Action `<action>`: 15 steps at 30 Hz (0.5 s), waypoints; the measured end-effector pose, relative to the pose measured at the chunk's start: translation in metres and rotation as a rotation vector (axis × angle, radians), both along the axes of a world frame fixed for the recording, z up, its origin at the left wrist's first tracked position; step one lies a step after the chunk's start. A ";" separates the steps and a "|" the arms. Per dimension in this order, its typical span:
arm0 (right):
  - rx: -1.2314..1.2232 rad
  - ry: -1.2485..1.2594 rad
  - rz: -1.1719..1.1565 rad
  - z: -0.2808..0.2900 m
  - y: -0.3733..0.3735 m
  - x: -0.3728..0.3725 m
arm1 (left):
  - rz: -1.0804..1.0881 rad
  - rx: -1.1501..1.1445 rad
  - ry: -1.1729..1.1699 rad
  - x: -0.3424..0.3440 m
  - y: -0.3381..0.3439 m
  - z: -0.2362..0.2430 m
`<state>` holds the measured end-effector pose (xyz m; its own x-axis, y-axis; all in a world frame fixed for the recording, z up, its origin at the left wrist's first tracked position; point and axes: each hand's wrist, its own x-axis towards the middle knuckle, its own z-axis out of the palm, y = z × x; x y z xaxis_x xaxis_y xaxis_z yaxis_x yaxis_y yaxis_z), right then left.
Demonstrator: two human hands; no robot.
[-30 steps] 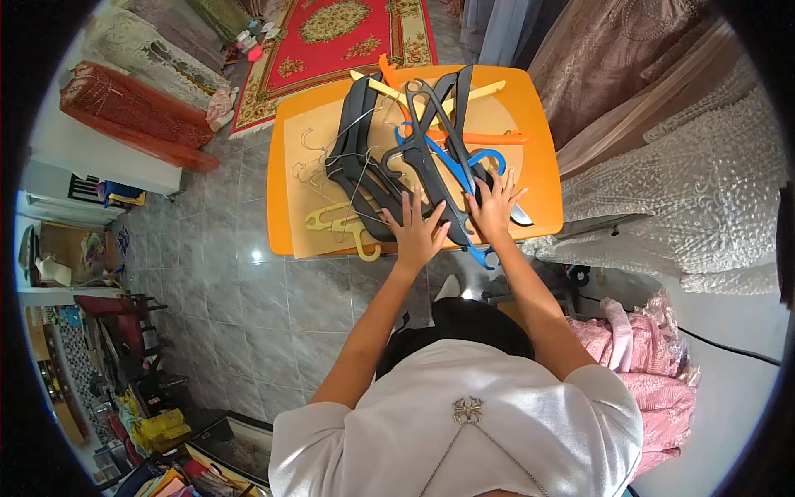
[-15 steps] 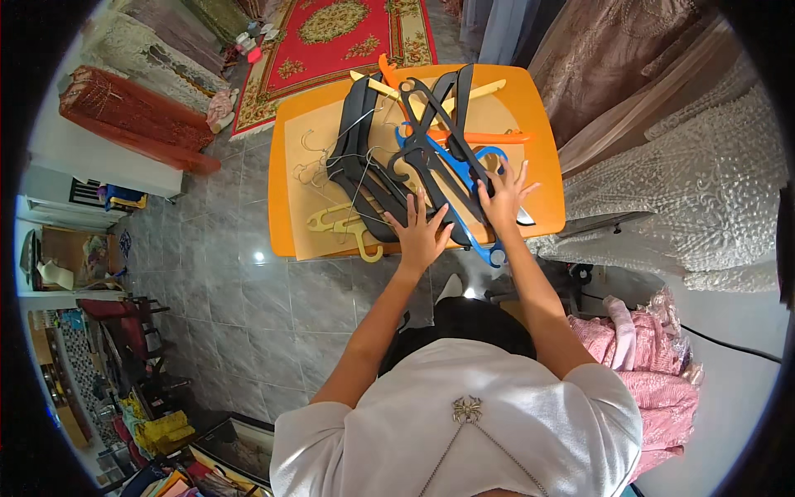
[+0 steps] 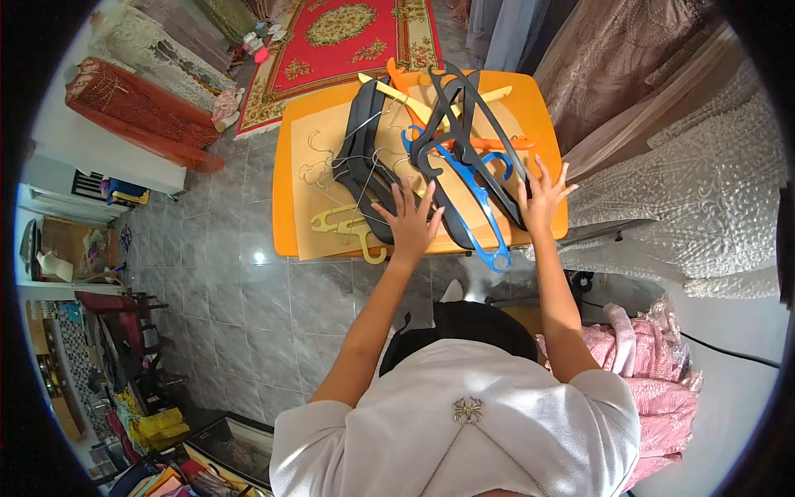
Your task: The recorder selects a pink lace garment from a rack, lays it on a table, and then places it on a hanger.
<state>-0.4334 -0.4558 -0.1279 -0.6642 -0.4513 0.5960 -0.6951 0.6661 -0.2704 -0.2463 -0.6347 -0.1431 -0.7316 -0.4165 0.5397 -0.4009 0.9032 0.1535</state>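
Note:
A jumbled pile of clothes hangers covers the orange-topped table (image 3: 284, 186). My left hand (image 3: 410, 225) lies with fingers spread over the lower ends of the black hangers (image 3: 361, 137) in the left part of the pile. Fingers apart, my right hand (image 3: 542, 203) is at the lower end of a black hanger (image 3: 497, 124) on the right side. Between my hands a blue hanger (image 3: 474, 178) sticks out past the table's near edge. A pale yellow hanger (image 3: 348, 224) lies left of my left hand. Farther back are an orange hanger (image 3: 505, 142) and a cream hanger (image 3: 494, 94).
Lace and beaded dresses (image 3: 662, 199) hang close along the table's right side. A red patterned rug (image 3: 356, 50) lies beyond the table. Pink garments (image 3: 654, 398) are heaped at my right. Chairs (image 3: 137, 323) stand at the left on grey floor tiles.
My right hand has shifted right, and the black hangers on that side have spread apart, baring more of the blue hanger. My left hand has moved slightly left.

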 end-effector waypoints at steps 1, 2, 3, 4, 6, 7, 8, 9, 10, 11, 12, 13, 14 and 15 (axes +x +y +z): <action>-0.024 0.018 0.016 0.001 0.001 0.002 | 0.017 0.007 -0.009 -0.002 -0.006 0.004; -0.024 -0.002 0.031 0.002 0.002 0.006 | 0.032 0.014 -0.019 -0.002 -0.012 0.009; -0.025 -0.022 0.044 0.003 0.003 0.010 | 0.047 0.010 0.015 -0.003 -0.017 0.013; -0.006 -0.016 0.063 0.004 0.005 0.014 | 0.048 -0.001 0.009 0.000 -0.024 0.014; -0.072 -0.038 0.128 0.005 0.005 0.022 | 0.055 -0.083 0.007 0.008 -0.036 0.017; -0.076 -0.038 0.149 0.004 0.006 0.025 | 0.049 -0.087 0.009 0.013 -0.039 0.017; -0.073 -0.083 0.153 0.004 0.009 0.030 | 0.010 -0.150 0.017 0.019 -0.040 0.017; -0.068 -0.084 0.152 0.003 0.012 0.035 | -0.028 -0.214 0.025 0.024 -0.040 0.016; -0.045 -0.097 0.132 0.002 0.015 0.039 | -0.063 -0.229 0.136 0.027 -0.034 0.015; -0.022 -0.110 0.114 0.000 0.019 0.043 | -0.085 -0.272 0.137 0.033 -0.031 0.016; 0.000 -0.113 0.103 0.000 0.023 0.047 | -0.107 -0.314 0.139 0.040 -0.028 0.017; -0.001 -0.145 0.073 0.003 0.026 0.053 | -0.116 -0.347 0.173 0.042 -0.020 0.022; -0.003 -0.176 0.044 0.007 0.029 0.061 | -0.136 -0.356 0.196 0.046 -0.012 0.027; 0.010 -0.185 0.008 0.000 0.033 0.067 | -0.156 -0.365 0.219 0.050 -0.004 0.033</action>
<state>-0.3662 -0.4223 -0.1279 -0.7584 -0.4621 0.4597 -0.6395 0.6641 -0.3874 -0.1960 -0.6390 -0.1105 -0.6224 -0.0637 0.7801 -0.2493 0.9609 -0.1205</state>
